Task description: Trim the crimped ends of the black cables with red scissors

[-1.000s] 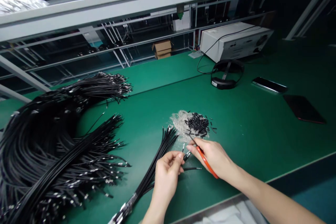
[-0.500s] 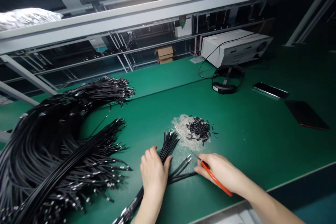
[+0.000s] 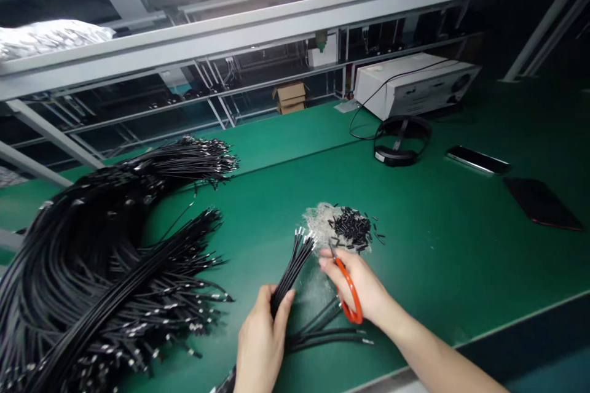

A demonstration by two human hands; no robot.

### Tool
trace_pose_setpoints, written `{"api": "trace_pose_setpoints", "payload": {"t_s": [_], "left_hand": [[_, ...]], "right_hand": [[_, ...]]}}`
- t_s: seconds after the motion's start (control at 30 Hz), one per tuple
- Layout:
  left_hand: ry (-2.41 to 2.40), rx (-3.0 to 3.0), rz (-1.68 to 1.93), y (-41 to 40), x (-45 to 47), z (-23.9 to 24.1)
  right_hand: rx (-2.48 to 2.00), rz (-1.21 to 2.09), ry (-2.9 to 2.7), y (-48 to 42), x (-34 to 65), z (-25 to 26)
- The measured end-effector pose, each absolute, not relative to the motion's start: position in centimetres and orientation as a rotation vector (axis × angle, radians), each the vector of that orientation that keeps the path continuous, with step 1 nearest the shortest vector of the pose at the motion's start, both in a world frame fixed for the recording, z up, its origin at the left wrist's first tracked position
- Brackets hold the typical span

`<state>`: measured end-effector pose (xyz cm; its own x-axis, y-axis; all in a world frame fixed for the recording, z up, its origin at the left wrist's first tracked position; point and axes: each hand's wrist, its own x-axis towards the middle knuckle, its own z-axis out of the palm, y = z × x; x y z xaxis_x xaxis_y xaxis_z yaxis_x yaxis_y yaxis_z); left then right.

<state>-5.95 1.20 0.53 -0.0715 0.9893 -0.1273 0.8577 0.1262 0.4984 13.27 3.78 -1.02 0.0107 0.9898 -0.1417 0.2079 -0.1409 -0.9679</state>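
My left hand [image 3: 265, 331] is closed around a bundle of thin black cables [image 3: 295, 264], whose pale-tipped ends fan out toward the far side of the bench. In my right hand [image 3: 357, 282] is a pair of scissors with orange-red handles [image 3: 353, 301]; its fingers are near the cable tips, and whether they touch a cable I cannot tell. Several separate cable ends [image 3: 332, 338] lie below, to the right of my left hand. Just beyond the tips sits a pile of short black tube pieces [image 3: 353, 227] beside a heap of clear plastic scraps [image 3: 320, 219].
A large mass of black cables [image 3: 92, 258] covers the left of the green bench [image 3: 276, 196]. At the right rear stand a white box-shaped device [image 3: 415, 83], a black headset [image 3: 399, 150], a phone [image 3: 479, 159] and a dark flat object [image 3: 544, 202].
My left hand has shifted its grip lower on the bundle and raised it slightly. My right hand with the scissors has moved up and left, from the loose cables to the bundle's tips.
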Motion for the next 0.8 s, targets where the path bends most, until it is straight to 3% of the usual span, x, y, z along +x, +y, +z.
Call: {"api": "trace_pose_setpoints", "payload": {"t_s": [0.17,0.8], "left_hand": [[1.971,1.711,0.367,0.4,-6.0,0.3],[2.068,1.565,0.586,0.0,-5.3,-0.1]], "right_hand": [[-1.288,1.556,-1.027,3.7,11.2,-1.7],[-1.208,1.522,-0.899,2.4,11.4,-2.5]]}}
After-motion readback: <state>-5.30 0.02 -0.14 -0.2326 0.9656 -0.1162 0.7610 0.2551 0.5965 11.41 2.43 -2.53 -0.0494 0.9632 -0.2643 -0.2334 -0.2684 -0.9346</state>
